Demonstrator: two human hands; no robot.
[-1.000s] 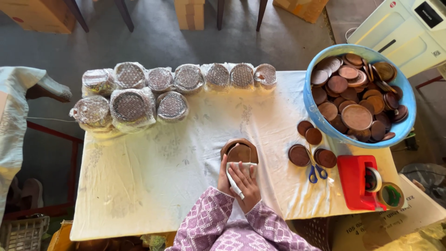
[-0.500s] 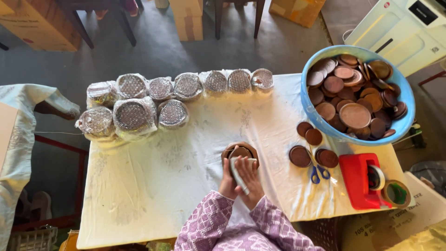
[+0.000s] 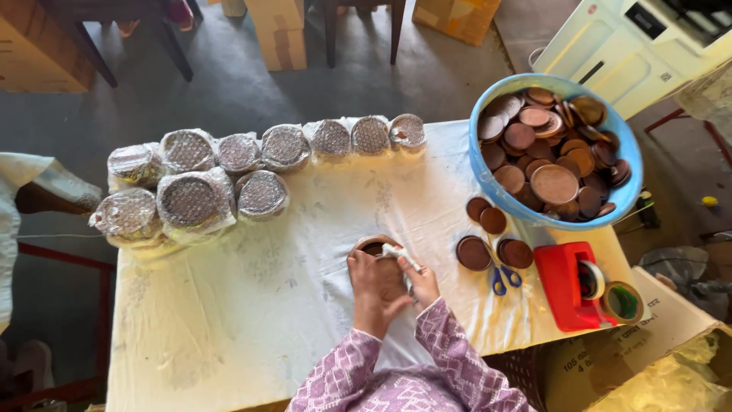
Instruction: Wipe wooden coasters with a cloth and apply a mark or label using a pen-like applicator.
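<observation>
- Compared with the frame half a second earlier, both hands sit slightly lower and more to the right on the table; the brown disc between them has stayed at the near middle of the cloth.
- Head view, hands: the left hand (image 3: 371, 284) lies over the left part of the round brown clay dish (image 3: 379, 255), fingers curled closed around its rim. The right hand (image 3: 422, 284) pinches a white cloth (image 3: 399, 254) against the dish's right side, fingers closed on the cloth.
- Head view, dish: it rests on the white table cover (image 3: 252, 320), apparently mouth up; being round, it shows no long axis. Whether it is one dish or a small stack cannot be told.
- Head view, right side: loose brown dishes (image 3: 494, 238) lie just right of the hands, blue-handled scissors (image 3: 503, 278) near them, then a red tape dispenser (image 3: 563, 287). A blue basin (image 3: 488, 177) full of brown dishes stands at the far right corner.
- Head view, far side: wrapped bundles (image 3: 195, 200) in clear bubble film line the far and left edges, well apart from the hands.
</observation>
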